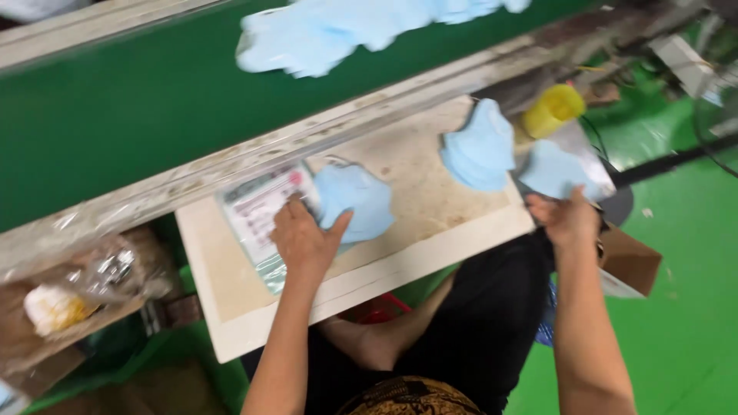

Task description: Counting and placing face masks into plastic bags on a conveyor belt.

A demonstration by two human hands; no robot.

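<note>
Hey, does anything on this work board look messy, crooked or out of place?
Nothing looks spilled or broken. The clear bag lies askew under the left hand, with a blue glove crumpled at its mouth. More gloves sit in loose heaps by the right hand. The board is stained and scuffed.

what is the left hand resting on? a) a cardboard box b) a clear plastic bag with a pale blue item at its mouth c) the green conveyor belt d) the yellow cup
b: the left hand presses on the clear plastic bag lying on the white work board, thumb against the pale blue item; the yellow cup sits far off to the right.
</note>
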